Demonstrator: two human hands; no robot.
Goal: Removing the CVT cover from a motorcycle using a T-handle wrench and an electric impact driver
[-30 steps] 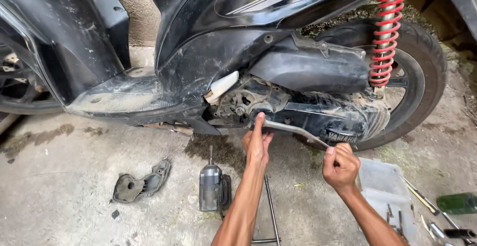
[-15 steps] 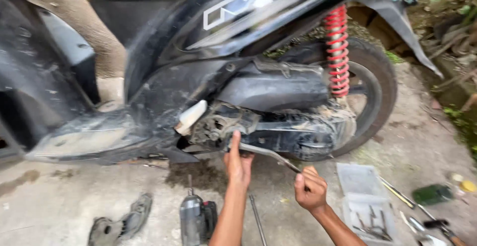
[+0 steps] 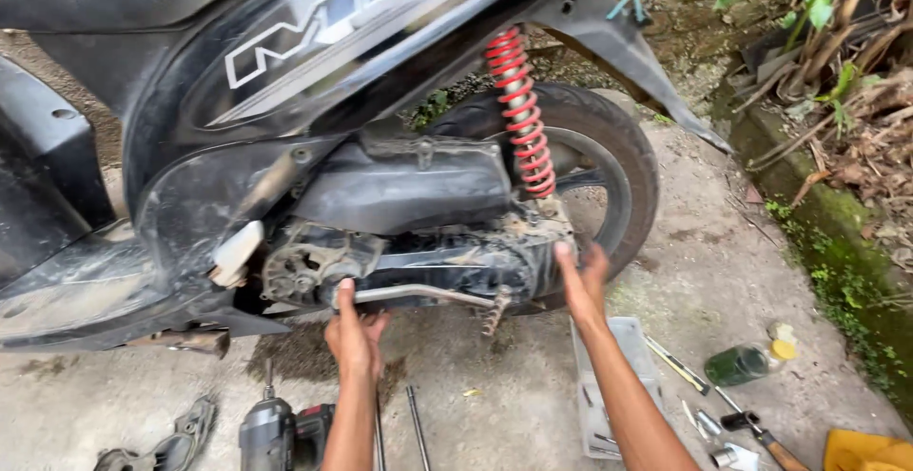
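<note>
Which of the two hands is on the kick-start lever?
The left hand, gripping the lever's front end; the right hand rests further back on the engine cover.

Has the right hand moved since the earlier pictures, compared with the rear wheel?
Yes. The right hand went from the free end of the kick lever up to the engine cover's rear end, closer to the rear wheel.

The grimy black engine side cover [image 3: 447, 262] of the black scooter sits low in the middle of the frame, below the red coil shock absorber and just left of the rear wheel. It is long, lies roughly level, and is caked with dust and dirt. A thin silver metal kick lever [image 3: 423, 293] runs along its lower edge, its toothed foot peg hanging at the right end.
</note>
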